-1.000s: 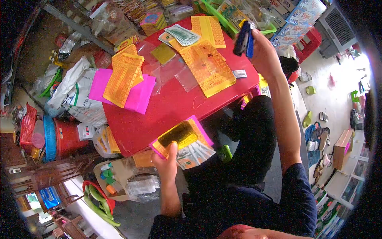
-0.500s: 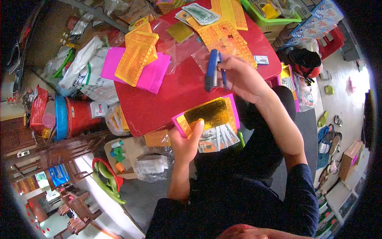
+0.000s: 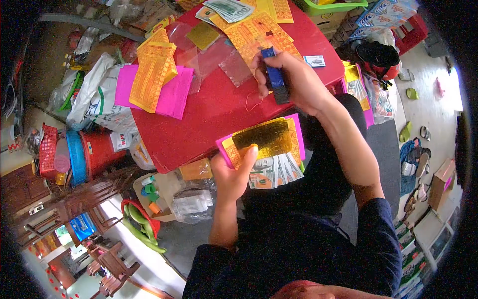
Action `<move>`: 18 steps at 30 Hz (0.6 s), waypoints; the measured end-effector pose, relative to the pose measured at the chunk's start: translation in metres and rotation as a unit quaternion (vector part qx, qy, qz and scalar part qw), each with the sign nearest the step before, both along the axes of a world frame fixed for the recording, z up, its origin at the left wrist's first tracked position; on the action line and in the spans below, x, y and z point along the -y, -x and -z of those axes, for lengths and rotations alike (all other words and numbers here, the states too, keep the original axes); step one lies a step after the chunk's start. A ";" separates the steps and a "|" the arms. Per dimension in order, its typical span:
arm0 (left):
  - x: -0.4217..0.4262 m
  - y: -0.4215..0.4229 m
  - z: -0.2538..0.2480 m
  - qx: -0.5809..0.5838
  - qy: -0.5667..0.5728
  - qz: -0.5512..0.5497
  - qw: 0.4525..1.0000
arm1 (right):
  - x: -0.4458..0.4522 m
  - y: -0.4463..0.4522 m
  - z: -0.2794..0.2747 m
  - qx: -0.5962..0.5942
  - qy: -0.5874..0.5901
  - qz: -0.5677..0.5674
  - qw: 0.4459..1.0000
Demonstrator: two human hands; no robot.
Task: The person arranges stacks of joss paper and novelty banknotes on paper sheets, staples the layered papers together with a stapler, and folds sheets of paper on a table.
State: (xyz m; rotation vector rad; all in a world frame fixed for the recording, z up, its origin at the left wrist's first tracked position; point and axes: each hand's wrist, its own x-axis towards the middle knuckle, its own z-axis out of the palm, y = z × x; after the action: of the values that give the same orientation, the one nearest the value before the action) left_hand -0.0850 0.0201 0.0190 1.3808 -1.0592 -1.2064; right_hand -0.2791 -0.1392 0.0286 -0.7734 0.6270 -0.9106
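Note:
My left hand (image 3: 231,172) is closed on a layered bundle of joss paper, its thumb pressing on the front. In the bundle, a gold foil sheet (image 3: 266,135) lies over yellow printed paper with a pink sheet behind, and fanned paper banknotes (image 3: 279,172) stick out below. Above it, my right hand (image 3: 301,82) grips a blue stapler (image 3: 277,78), apart from the bundle. On the red table, yellow printed sheets (image 3: 154,74) rest on pink paper (image 3: 181,92). More printed sheets (image 3: 254,40) and loose banknotes (image 3: 226,11) lie at the far side.
The red table (image 3: 209,119) stands in front of me. A small blue-and-white box (image 3: 314,61) sits by its right edge, with clear plastic sleeves (image 3: 236,67) nearer the middle. Finished-looking bundles (image 3: 356,87) are beside my knee. A red basket (image 3: 132,214) holds long green vegetables.
My right hand has turned the stapler and shifted it slightly up and right relative to the bundle. The left hand keeps its hold. The head view has moved a little.

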 end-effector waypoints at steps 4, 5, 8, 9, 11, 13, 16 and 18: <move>0.003 0.006 -0.007 -0.004 -0.026 0.017 1.000 | 0.000 0.001 0.003 -0.138 0.018 0.059 0.989; 0.004 0.005 -0.004 -0.003 -0.031 0.022 0.999 | 0.000 0.001 0.002 -0.149 0.013 0.062 0.987; 0.004 0.006 0.002 -0.013 -0.040 0.029 0.999 | -0.003 0.004 -0.001 -0.190 0.037 0.057 0.979; 0.005 0.008 0.002 -0.024 -0.039 0.027 0.999 | -0.003 0.006 0.002 -0.209 0.073 0.048 0.974; 0.006 0.009 0.004 -0.033 -0.045 0.033 0.998 | -0.001 0.009 0.004 -0.204 0.109 0.019 0.973; 0.006 0.004 0.011 -0.028 -0.059 0.049 0.997 | 0.002 0.011 0.001 -0.152 0.111 -0.019 0.982; 0.007 0.003 0.015 -0.044 -0.081 0.041 0.995 | 0.005 0.007 0.006 -0.066 0.107 -0.015 0.992; 0.010 0.007 0.012 -0.048 -0.073 0.031 0.996 | -0.001 0.000 0.002 -0.032 0.099 0.000 0.995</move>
State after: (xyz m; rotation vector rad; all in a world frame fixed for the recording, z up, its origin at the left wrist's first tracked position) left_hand -0.0918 0.0105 0.0074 1.3948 -0.9687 -1.4058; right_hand -0.2796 -0.1384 0.0269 -0.9833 0.5983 -0.9612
